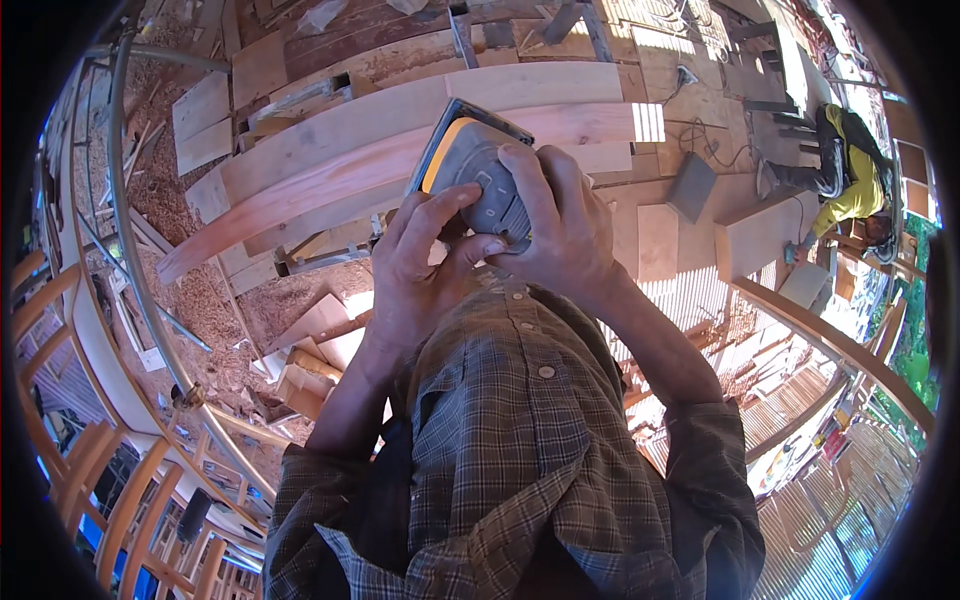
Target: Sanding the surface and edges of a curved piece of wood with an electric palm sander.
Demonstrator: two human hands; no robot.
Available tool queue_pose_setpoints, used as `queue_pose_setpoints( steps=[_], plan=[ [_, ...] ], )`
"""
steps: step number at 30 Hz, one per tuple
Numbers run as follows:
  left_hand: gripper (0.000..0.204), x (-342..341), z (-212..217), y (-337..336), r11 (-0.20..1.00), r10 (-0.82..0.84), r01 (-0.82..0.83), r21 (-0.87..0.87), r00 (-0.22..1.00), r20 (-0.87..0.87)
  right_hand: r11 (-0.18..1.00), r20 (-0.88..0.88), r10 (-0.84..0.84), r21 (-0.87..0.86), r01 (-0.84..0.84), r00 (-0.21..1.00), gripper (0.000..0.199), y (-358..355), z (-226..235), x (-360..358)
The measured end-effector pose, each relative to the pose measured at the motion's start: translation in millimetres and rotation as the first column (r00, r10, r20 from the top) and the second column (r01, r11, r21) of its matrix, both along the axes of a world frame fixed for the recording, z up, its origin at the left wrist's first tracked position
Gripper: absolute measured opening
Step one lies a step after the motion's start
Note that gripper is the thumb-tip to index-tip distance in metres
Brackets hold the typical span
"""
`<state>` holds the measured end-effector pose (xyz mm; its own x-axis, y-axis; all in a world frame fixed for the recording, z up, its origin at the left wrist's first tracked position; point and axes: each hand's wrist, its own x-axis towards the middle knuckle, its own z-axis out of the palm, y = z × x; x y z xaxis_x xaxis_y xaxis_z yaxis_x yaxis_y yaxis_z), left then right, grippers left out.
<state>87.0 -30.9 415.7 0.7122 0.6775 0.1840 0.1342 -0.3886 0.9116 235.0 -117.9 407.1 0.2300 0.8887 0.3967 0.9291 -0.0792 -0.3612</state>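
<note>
At frame centre, the right hand (560, 215) grips a grey-and-yellow power sander (478, 170) while the left hand (420, 265) clasps its near end, above long pale planks (400, 130) crossing the upper frame.

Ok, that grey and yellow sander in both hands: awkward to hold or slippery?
The sander looks rigid and compact, probably weighty, since the left hand and right hand both grip it. Its rounded grey top seems textured, so likely not slippery.
</note>
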Motion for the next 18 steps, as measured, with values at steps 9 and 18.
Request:
queue_pose_setpoints(
  steps=[9,18],
  plan=[
    [0.044,2,0,5,0.972,-0.077,0.07,-0.224,0.997,-0.023,1.0,-0.041,0.012,-0.023,-0.013,0.999,0.08,-7,-3,0],
    [0.047,-6,-11,-5,0.967,-0.041,0.027,-0.253,0.998,-0.05,0.999,0.043,0.043,0.017,-0.044,0.998,0.086,-8,-13,-2]
  ],
)
